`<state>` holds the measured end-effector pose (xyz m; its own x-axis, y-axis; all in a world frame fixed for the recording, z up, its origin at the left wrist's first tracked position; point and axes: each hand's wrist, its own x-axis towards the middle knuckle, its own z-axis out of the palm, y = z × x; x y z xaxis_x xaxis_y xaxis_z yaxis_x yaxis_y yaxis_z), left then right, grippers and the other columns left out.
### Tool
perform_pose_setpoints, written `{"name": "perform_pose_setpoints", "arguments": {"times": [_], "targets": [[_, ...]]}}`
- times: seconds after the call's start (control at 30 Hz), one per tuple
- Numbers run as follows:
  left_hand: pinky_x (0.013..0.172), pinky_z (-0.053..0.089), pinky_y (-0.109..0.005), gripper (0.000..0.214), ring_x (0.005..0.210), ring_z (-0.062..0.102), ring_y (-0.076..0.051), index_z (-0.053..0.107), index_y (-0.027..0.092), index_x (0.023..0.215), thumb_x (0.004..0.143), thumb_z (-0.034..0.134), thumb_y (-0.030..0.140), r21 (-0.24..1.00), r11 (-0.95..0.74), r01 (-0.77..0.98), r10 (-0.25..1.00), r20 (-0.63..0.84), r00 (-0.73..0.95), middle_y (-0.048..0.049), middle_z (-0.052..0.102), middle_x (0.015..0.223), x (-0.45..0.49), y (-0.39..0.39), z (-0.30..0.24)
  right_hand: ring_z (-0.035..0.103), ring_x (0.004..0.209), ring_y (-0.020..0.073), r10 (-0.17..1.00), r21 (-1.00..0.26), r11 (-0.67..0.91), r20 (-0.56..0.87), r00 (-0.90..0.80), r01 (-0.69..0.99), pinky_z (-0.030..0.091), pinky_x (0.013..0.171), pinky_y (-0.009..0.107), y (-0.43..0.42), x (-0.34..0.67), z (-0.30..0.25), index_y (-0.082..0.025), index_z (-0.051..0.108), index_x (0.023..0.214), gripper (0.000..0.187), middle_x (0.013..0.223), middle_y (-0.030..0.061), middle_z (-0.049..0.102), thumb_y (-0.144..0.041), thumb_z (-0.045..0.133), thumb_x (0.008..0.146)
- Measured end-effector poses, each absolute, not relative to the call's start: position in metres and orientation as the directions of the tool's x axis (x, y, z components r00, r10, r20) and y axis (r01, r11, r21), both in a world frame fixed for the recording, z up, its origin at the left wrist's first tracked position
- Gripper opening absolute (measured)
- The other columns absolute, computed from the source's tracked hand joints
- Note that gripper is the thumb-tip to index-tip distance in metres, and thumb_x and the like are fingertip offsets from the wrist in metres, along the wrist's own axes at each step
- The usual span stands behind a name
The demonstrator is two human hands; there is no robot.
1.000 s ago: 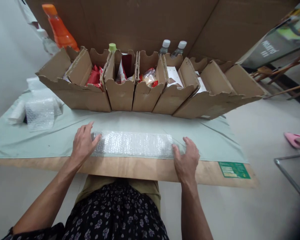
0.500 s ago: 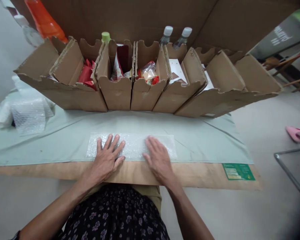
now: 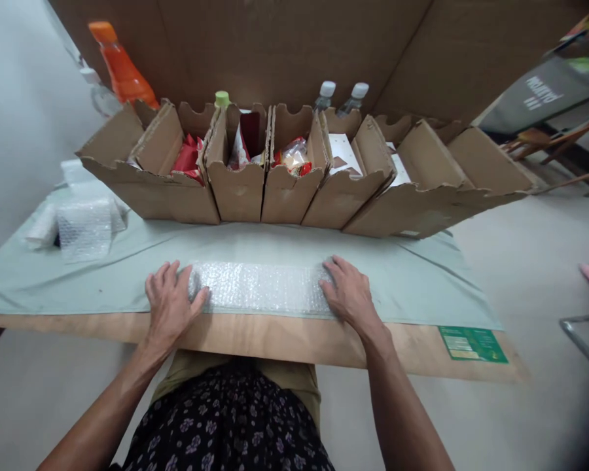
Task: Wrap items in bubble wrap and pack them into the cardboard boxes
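Note:
A flat strip of bubble wrap (image 3: 260,288) lies lengthwise on the pale green cloth (image 3: 255,243), close to the table's front edge. At its left end rests my left hand (image 3: 171,299), fingers apart, thumb over the wrap. My right hand (image 3: 348,291) is at the opposite end, its fingers bent a little and spread, the fingertips on the strip's edge. Neither hand grips anything that I can see.
Behind the strip stands a row of cardboard bins (image 3: 294,190) with packaged goods inside. Bottles, one an orange bottle (image 3: 127,75), rise behind them. More bubble wrap (image 3: 84,226) lies at the left. A green card (image 3: 472,345) sits on the wooden edge (image 3: 285,337).
My hands have slid apart along the bubble wrap, the left one leftward and the right one rightward, out to its ends. The camera view has shifted slightly.

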<state>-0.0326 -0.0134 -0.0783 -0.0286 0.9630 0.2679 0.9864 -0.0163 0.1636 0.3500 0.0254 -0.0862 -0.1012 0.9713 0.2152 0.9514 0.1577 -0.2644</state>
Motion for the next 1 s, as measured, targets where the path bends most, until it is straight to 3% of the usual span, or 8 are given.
{"name": "perform_pose_setpoints", "arguments": {"times": [0.1,0.2,0.3,0.43,0.57,0.73,0.87,1.0], "targets": [[0.109,0.040,-0.061,0.031,0.130,0.052,-0.042,0.075,0.016,0.105,0.088,0.062,0.039,0.192,0.076,0.979,0.968,0.220,-0.118,-0.0219,0.064,0.134,-0.042,-0.013,-0.081,0.065,0.122,0.0334,0.976,-0.336,0.159,0.195,-0.097,0.928,0.049,0.096,0.048,0.027,0.348,-0.085,-0.021,0.069,0.093,0.016,0.133,0.0144,0.071,-0.028,0.056,0.088],[0.100,0.047,-0.055,0.019,0.120,0.058,-0.038,0.073,0.020,0.091,0.087,0.059,0.033,0.283,0.073,0.956,0.975,0.182,-0.128,-0.0173,0.069,0.128,-0.042,-0.011,-0.081,0.070,0.102,0.0289,0.984,-0.473,0.115,0.174,-0.035,0.874,0.051,0.088,0.043,0.012,0.349,-0.074,-0.023,0.064,0.084,0.014,0.110,0.0101,0.077,-0.031,0.054,0.087],[0.089,0.051,-0.045,0.019,0.102,0.068,-0.032,0.070,0.022,0.093,0.088,0.056,0.033,0.360,0.078,0.930,0.983,0.127,-0.132,-0.0119,0.076,0.108,-0.044,-0.007,-0.072,0.068,0.076,0.0227,0.998,-0.642,0.033,0.062,0.008,0.766,0.052,0.075,0.036,-0.015,0.351,-0.058,-0.025,0.063,0.083,0.016,0.082,0.0038,0.073,-0.038,0.055,0.088],[0.075,0.052,-0.032,0.024,0.080,0.071,-0.022,0.066,0.023,0.109,0.090,0.056,0.034,0.447,0.041,0.893,0.984,0.138,-0.114,-0.0028,0.077,0.095,-0.037,0.015,-0.046,0.065,0.070,0.0196,0.997,-0.853,-0.073,-0.059,0.044,0.517,0.051,0.066,0.031,-0.065,0.350,-0.048,-0.023,0.067,0.104,0.027,0.078,0.0024,0.069,-0.045,0.061,0.091],[0.096,0.051,-0.036,0.034,0.103,0.072,-0.024,0.065,0.019,0.126,0.093,0.054,0.022,0.382,-0.292,0.877,0.934,0.310,0.175,-0.0093,0.076,0.122,0.016,0.064,-0.021,0.060,0.067,0.0166,0.978,-0.946,-0.207,-0.192,0.083,0.249,0.050,0.063,0.029,-0.114,0.336,-0.059,-0.021,0.062,0.134,0.052,0.078,0.0003,0.065,-0.052,0.066,0.093],[0.118,0.037,-0.052,0.065,0.140,0.052,-0.036,0.050,0.010,0.150,0.089,0.067,0.022,0.347,-0.477,0.808,0.870,0.319,0.377,-0.0208,0.058,0.150,0.084,0.087,-0.025,0.058,0.071,0.0157,0.932,-0.942,-0.336,-0.334,0.138,-0.007,0.051,0.066,0.028,-0.151,0.302,-0.076,-0.022,0.065,0.136,0.061,0.081,0.0003,0.064,-0.058,0.073,0.088],[0.119,0.037,-0.055,0.050,0.139,0.053,-0.032,0.059,0.018,0.143,0.095,0.060,0.031,0.616,-0.585,0.528,0.772,0.223,0.596,-0.0151,0.064,0.145,0.075,0.028,-0.046,0.055,0.065,0.0151,0.881,-0.869,-0.463,-0.472,0.014,-0.172,0.049,0.054,0.026,-0.159,0.286,-0.078,-0.024,0.072,0.128,0.056,0.082,0.0011,0.064,-0.060,0.076,0.085],[0.115,0.044,-0.053,0.056,0.131,0.061,-0.030,0.056,0.025,0.147,0.100,0.049,0.055,0.956,-0.179,0.231,0.715,-0.035,0.698,-0.0126,0.070,0.135,0.038,-0.033,-0.052,0.059,0.070,0.0162,0.881,-0.845,-0.468,-0.467,-0.067,-0.260,0.052,0.065,0.028,-0.145,0.284,-0.065,-0.021,0.080,0.099,0.039,0.081,0.0034,0.069,-0.054,0.084,0.079]]}}
